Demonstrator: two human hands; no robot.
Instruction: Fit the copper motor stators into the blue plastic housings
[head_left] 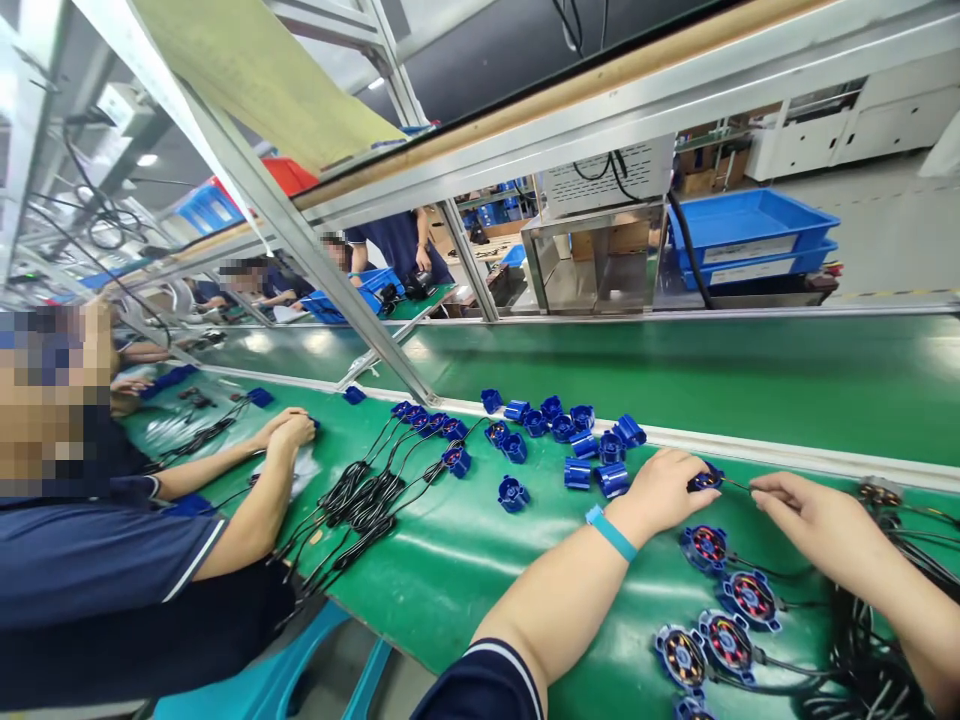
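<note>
My left hand (660,492), with a teal wristband (611,532), rests on the green mat and its fingers are closed on a small blue part (705,480) with a black wire. My right hand (814,515) is just right of it, pinching that wire (739,487) between thumb and finger. Below my hands lie several round blue motor units (724,610) with red and copper windings and black leads. A heap of blue plastic caps (574,440) lies to the left of my left hand.
A co-worker sits at the left, both hands (289,430) on the mat beside bundled black cables (360,500). A green conveyor belt (675,370) runs behind the mat. Blue trays (750,235) and a metal box (596,255) stand beyond it. More people work at the far left.
</note>
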